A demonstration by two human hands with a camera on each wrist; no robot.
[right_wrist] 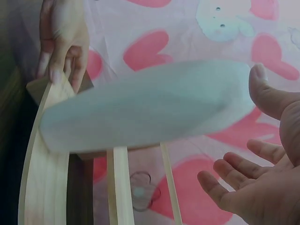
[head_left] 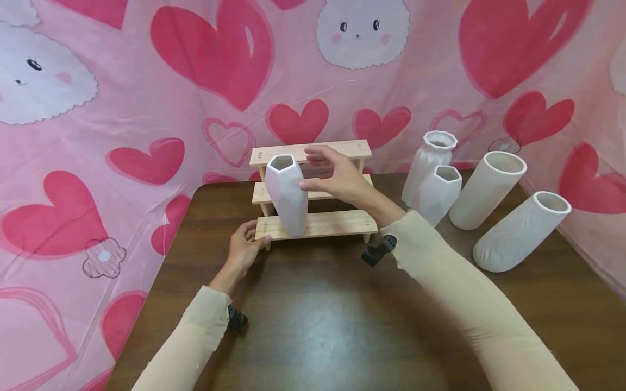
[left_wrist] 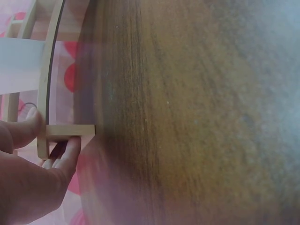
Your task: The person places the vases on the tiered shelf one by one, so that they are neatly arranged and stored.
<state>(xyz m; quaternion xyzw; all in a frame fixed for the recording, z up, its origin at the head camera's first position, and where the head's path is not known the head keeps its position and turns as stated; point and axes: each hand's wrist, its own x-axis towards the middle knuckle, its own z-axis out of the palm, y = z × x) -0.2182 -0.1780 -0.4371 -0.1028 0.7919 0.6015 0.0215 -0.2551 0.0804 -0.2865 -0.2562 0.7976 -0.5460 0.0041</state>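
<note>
A white faceted vase stands upright on the left part of the lowest step of a three-tier wooden display stand. My left hand grips that step's left end; in the left wrist view the thumb lies on the board and the fingers reach beneath it by the leg. Beside the vase's upper right side is my right hand, fingers extended and spread apart. In the right wrist view its thumb tip is right at the vase's rim, and the other fingers are away from the vase.
On the right of the brown table are more white vases: a ruffle-necked one, a faceted one, a plain cylinder and a wavy-ribbed one. A pink heart-patterned cloth hangs behind.
</note>
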